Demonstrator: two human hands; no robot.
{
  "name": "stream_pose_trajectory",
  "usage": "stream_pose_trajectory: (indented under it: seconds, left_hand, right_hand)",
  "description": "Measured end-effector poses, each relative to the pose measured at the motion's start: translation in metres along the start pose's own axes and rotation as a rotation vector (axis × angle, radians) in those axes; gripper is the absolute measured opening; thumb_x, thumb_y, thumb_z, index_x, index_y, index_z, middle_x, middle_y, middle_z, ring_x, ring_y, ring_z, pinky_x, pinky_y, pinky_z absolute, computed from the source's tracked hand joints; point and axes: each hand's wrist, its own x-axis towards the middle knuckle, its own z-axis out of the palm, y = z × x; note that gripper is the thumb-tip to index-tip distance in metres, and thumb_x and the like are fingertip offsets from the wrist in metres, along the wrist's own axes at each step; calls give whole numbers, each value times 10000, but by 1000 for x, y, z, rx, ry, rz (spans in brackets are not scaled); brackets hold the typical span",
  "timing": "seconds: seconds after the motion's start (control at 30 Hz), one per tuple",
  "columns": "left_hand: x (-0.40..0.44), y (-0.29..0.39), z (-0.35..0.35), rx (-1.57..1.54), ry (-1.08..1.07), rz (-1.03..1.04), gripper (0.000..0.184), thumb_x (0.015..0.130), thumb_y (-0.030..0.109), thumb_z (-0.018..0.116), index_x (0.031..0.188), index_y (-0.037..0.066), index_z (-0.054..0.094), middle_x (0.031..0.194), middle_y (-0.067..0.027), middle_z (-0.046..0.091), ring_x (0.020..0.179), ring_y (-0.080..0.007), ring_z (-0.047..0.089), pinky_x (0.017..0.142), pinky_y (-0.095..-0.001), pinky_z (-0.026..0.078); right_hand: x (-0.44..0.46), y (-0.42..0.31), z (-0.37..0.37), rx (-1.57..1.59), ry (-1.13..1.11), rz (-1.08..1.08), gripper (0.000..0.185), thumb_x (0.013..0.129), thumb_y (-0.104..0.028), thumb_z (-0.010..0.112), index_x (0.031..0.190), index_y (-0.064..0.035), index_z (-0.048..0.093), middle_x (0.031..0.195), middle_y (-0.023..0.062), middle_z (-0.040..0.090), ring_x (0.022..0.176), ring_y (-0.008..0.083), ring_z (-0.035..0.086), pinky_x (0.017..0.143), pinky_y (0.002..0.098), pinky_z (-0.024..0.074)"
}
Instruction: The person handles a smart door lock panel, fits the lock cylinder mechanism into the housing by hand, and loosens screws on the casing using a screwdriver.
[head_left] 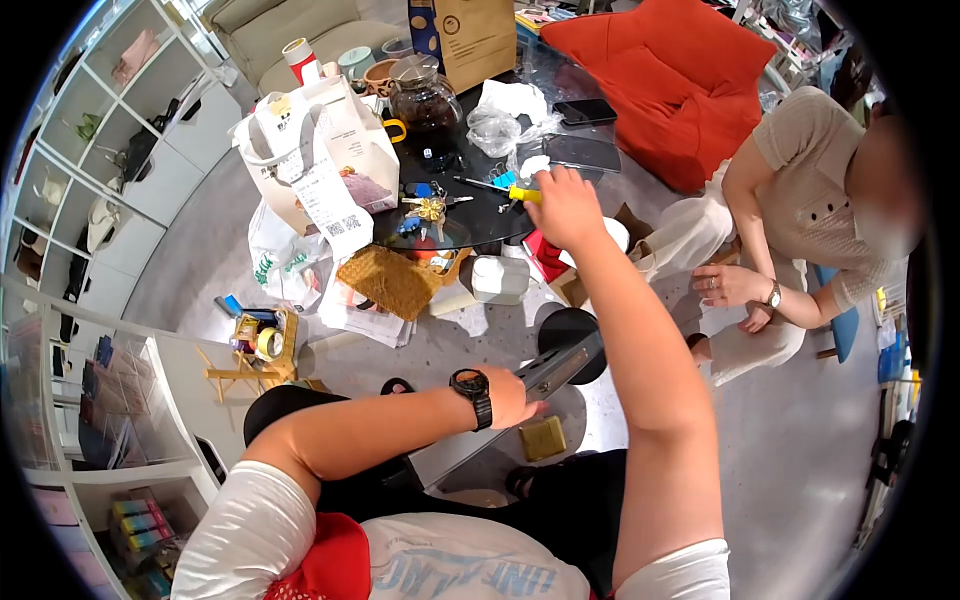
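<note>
The right hand's [570,208] fingers curl together around the yellow handle of a screwdriver [524,194] at the right part of a black table [478,228]. Its long axis runs nearly sideways, the shaft pointing left and slightly away, its tip near keys [432,208]. The left hand [508,398] touches a metal bar [558,370]; how its fingers close cannot be told. Farther out, a glass teapot [424,100] holds dark liquid.

Bright indoor light glares off the floor [770,450] and casts soft shadows; fisheye curvature bends the shelving [110,130], the rim blacks out, and the seated person's [820,210] face is blurred.
</note>
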Motion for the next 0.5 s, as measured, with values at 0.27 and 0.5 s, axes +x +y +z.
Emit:
stream_pose_trajectory:
  seconds: [0.27, 0.5]
  left_hand:
    - [14, -15, 11, -103, 32, -8, 590, 1008, 467, 402, 909, -5, 742, 939, -231, 714, 901, -414, 682, 833, -497, 533]
    - [15, -23, -3, -100, -34, -35, 537, 995, 445, 416, 971, 18, 740, 977, -194, 727, 921, -376, 692, 831, -476, 530]
  right_hand:
    - [57, -57, 41, 80, 128, -204, 225, 824, -220, 700, 980, -83, 613, 978, 103, 611, 1007, 300, 586, 869, 426, 455]
    - [92, -83, 81, 18, -40, -136, 116, 816, -92, 596, 869, -55, 692, 960, 149, 672, 957, 304, 648, 853, 425, 530]
